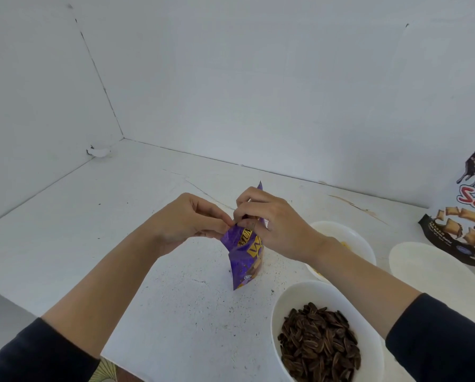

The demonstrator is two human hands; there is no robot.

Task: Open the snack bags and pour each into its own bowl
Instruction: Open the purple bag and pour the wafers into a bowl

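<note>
A small purple snack bag (244, 257) with yellow lettering hangs upright over the white table, its bottom near the surface. My left hand (186, 219) pinches its top edge from the left, and my right hand (269, 219) pinches the same edge from the right, with a purple corner sticking up behind the fingers. A white bowl (294, 301) at the near right holds dark sunflower seeds (319, 346). Behind my right wrist sits a second white bowl (349, 238) with a bit of yellow snack showing. A third white bowl (429, 271) lies at the far right.
A black-and-white snack bag (467, 216) with red lettering stands at the right edge, against the back wall. White walls close the table at the left and back. The table's front edge (126, 365) runs near my left sleeve.
</note>
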